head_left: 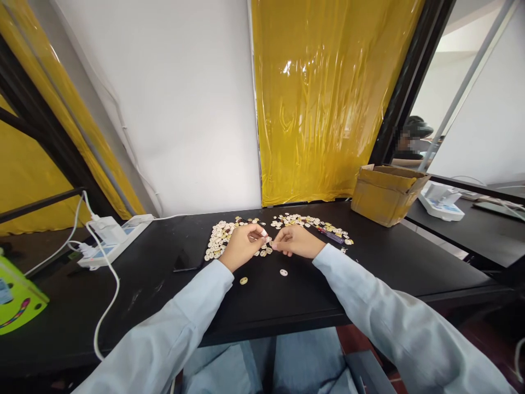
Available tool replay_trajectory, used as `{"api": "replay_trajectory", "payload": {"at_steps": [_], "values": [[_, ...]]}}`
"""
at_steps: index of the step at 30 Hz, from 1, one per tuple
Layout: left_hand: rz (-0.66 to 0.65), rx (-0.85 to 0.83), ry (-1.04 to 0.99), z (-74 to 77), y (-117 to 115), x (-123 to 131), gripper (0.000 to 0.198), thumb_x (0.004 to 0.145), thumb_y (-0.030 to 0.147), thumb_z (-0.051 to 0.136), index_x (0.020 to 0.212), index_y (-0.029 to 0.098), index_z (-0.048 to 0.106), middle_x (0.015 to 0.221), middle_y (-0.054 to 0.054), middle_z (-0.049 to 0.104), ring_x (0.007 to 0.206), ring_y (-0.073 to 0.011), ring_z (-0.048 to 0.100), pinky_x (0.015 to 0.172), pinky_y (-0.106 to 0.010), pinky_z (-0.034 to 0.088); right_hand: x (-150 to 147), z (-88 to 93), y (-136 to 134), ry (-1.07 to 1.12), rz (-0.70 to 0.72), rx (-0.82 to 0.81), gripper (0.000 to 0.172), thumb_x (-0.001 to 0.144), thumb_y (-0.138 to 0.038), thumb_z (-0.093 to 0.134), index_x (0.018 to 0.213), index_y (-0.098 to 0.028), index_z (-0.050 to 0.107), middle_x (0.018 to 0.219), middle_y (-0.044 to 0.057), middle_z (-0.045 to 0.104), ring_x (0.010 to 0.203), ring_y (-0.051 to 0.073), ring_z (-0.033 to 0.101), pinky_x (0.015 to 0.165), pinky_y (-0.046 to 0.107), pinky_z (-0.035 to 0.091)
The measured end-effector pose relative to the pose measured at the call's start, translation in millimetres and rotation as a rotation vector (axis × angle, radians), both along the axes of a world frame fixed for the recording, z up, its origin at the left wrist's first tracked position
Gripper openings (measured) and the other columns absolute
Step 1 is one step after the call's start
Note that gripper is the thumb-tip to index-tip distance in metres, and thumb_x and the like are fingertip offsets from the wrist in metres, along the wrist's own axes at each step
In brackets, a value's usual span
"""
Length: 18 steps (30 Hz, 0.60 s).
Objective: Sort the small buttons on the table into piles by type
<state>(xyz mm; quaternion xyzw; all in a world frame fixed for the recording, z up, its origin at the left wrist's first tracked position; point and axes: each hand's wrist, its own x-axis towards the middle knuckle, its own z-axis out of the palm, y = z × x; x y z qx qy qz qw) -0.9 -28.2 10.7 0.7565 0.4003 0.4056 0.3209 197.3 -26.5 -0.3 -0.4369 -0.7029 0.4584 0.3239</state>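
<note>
Over the desk's middle my left hand [243, 243] is closed in a pinch, with a small pale disc [268, 239] at its fingertips. Close by, my right hand [298, 241] pinches too, its fingertips almost meeting the left ones. Whatever lies between the right fingers is too small to make out. Around the left hand spreads a pile of pale oval discs [219, 238] with dark holes. Behind the right hand lies a second cluster of discs [296, 220]. Nearer me, one yellowish disc [244, 280] and one whitish disc [284, 272] lie singly.
A dark phone [189, 258] lies left of the pile. A purple-handled tool [331, 236] lies by the right cluster. A cardboard box [383, 194] stands at the back right. At left are a power strip [117, 246] with a white cable and a green container [20, 293].
</note>
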Motion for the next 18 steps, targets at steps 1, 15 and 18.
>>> {"api": "replay_trajectory", "payload": {"at_steps": [1, 15, 18], "values": [[0.007, 0.019, 0.053, 0.7, -0.2, -2.1, 0.008, 0.071, 0.022, 0.064, 0.074, 0.014, 0.063, 0.074, -0.005, 0.067, 0.068, -0.0154, 0.064, 0.064, -0.026, 0.051, 4.4, 2.4, -2.7, -0.083, 0.048, -0.027, 0.030, 0.063, -0.040, 0.077, 0.070, -0.013, 0.065, 0.056, 0.001, 0.062, 0.046, 0.009, 0.053, 0.042, 0.020, 0.043], [-0.345, -0.316, 0.430, 23.7, -2.9, -39.2, 0.023, 0.064, 0.031, 0.075, 0.078, 0.014, 0.067, 0.070, -0.004, 0.068, 0.065, -0.0150, 0.063, 0.061, -0.023, 0.047, 4.4, -1.7, -9.5, -0.228, 0.139, 0.135, 0.019, 0.065, -0.031, 0.073, 0.071, -0.015, 0.064, 0.062, 0.001, 0.063, 0.057, 0.012, 0.058, 0.054, 0.022, 0.045], [-0.460, -0.515, 0.625, 31.4, -9.0, -48.6, 0.025, 0.060, 0.030, 0.078, 0.076, 0.015, 0.068, 0.063, -0.002, 0.067, 0.058, -0.0137, 0.061, 0.054, -0.021, 0.044, 2.1, -4.2, -6.1, -0.163, 0.091, 0.194, 0.018, 0.068, -0.031, 0.071, 0.074, -0.016, 0.064, 0.064, 0.001, 0.063, 0.059, 0.012, 0.058, 0.056, 0.022, 0.045]]}}
